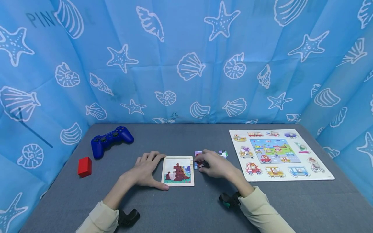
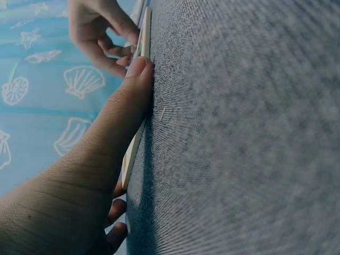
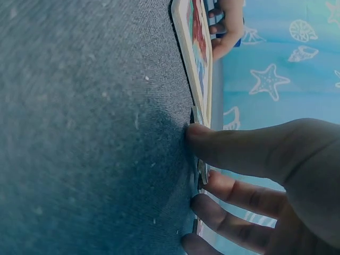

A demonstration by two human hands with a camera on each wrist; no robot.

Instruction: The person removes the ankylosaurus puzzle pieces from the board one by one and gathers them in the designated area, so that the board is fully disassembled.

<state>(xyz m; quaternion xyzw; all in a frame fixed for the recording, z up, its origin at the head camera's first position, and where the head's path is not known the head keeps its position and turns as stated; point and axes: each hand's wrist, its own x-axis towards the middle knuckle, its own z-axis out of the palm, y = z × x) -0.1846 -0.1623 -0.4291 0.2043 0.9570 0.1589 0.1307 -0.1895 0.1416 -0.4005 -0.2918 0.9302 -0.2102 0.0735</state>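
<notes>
A square wooden jigsaw tray [image 1: 192, 171] lies on the table, partly filled with pieces showing a brown dinosaur. My left hand [image 1: 147, 170] holds it by the left side, thumb at the near edge and index finger at the far corner. To the right of the tray, my right hand [image 1: 215, 164] pinches a jigsaw piece [image 3: 205, 173] between thumb and fingers, low over the table. Other loose jigsaw pieces [image 1: 223, 154] lie beneath and behind that hand, which partly covers them.
A blue game controller [image 1: 112, 139] and a red block [image 1: 84, 167] sit at the left. A white vehicle peg puzzle board [image 1: 242, 142] lies at the right. Behind the grey table [image 1: 180, 210] hangs a blue shell-patterned curtain [image 1: 166, 74].
</notes>
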